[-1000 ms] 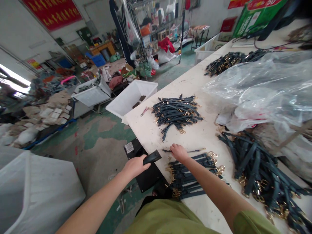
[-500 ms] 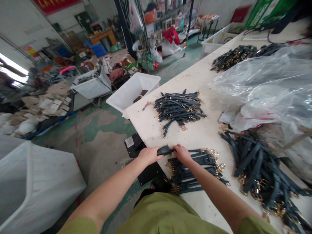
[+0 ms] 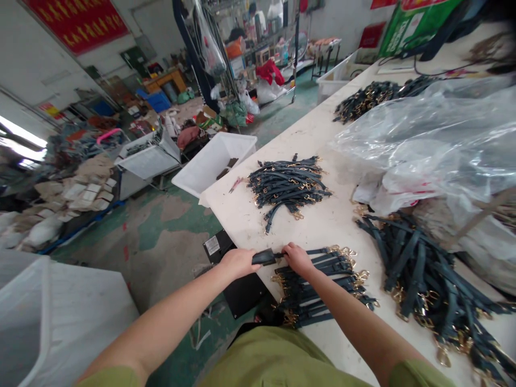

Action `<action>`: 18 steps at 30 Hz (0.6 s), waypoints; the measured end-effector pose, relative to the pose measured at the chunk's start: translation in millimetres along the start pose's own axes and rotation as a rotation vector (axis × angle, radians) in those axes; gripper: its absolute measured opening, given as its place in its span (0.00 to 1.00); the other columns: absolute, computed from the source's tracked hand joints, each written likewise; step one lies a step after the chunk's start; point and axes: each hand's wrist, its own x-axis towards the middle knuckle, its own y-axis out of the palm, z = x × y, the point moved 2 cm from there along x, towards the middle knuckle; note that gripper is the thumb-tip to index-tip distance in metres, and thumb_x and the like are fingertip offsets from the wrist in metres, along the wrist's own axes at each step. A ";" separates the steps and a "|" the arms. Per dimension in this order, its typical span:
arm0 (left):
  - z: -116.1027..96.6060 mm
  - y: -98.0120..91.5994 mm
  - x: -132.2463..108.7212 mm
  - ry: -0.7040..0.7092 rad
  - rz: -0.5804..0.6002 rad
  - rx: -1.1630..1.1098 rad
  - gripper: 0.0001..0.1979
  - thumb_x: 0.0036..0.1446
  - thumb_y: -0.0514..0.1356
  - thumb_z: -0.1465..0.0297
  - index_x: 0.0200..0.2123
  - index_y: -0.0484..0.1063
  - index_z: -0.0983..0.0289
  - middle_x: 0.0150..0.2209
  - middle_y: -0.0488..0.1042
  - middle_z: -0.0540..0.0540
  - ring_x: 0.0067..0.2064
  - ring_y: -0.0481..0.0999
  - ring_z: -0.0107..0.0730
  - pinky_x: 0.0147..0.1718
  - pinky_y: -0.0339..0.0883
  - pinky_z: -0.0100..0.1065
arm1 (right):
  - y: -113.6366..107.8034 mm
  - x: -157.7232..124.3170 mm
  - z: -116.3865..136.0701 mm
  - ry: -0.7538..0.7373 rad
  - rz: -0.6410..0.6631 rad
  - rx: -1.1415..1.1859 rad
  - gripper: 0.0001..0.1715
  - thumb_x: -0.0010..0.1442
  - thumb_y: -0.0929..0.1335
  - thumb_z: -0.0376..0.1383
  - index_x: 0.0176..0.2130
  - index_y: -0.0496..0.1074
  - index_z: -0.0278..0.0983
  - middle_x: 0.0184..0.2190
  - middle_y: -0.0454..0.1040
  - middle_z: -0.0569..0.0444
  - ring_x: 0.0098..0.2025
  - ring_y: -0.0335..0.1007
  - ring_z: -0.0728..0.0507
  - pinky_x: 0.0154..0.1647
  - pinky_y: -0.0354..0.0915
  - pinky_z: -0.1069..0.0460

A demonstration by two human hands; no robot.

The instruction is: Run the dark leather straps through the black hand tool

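A dark strap (image 3: 264, 257) with a wide padded-looking section is stretched between my hands over the table's edge. My left hand (image 3: 237, 262) is closed round its wide end. The fingers of my right hand (image 3: 297, 258) pinch the narrow part, where the strap runs on to the right. Just below lies a row of dark straps with gold clasps (image 3: 310, 293), set side by side, partly hidden under my right forearm. Farther off on the table is a heap of similar dark straps (image 3: 288, 183). What my right fingertips press on is partly covered.
On the right lies a large pile of dark straps (image 3: 419, 269), with clear plastic sheeting (image 3: 427, 134) behind it. Small scissors (image 3: 236, 184) lie near the table's (image 3: 226, 209) left edge. White bins stand on the floor, one large bin (image 3: 88, 306) at lower left.
My left hand has shifted slightly left and down, showing more of the strap between my hands. The whole view has also turned a little. Both hands keep hold of the strap.
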 end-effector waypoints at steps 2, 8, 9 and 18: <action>-2.7 0.7 3.4 0.011 -0.013 -0.009 0.21 0.47 0.50 0.52 0.39 0.68 0.56 0.34 0.74 0.53 0.36 0.73 0.37 0.34 0.64 0.33 | -0.5 -0.1 0.0 -0.006 -0.005 -0.001 0.12 0.55 0.59 0.32 0.40 0.66 0.37 0.38 0.63 0.51 0.40 0.60 0.47 0.41 0.52 0.55; 1.4 1.1 9.1 -0.013 0.013 -0.030 0.21 0.45 0.51 0.52 0.38 0.69 0.57 0.34 0.74 0.54 0.36 0.72 0.37 0.33 0.64 0.32 | -2.1 -2.7 2.4 -0.017 -0.001 -0.001 0.12 0.55 0.59 0.33 0.40 0.66 0.37 0.38 0.63 0.51 0.40 0.60 0.47 0.41 0.52 0.55; 2.4 1.2 8.5 -0.014 0.013 -0.034 0.20 0.45 0.51 0.52 0.37 0.69 0.57 0.34 0.74 0.54 0.36 0.73 0.37 0.33 0.64 0.32 | -2.5 -2.7 2.8 -0.020 -0.008 -0.002 0.12 0.55 0.59 0.33 0.39 0.66 0.38 0.38 0.63 0.51 0.40 0.60 0.47 0.40 0.52 0.55; 15.6 -0.8 -5.9 -0.052 0.004 -0.124 0.19 0.47 0.50 0.54 0.40 0.68 0.54 0.37 0.74 0.51 0.38 0.72 0.36 0.32 0.64 0.30 | -1.3 -4.1 1.7 -0.030 0.019 -0.042 0.12 0.55 0.59 0.32 0.38 0.67 0.37 0.37 0.64 0.50 0.39 0.62 0.47 0.37 0.54 0.55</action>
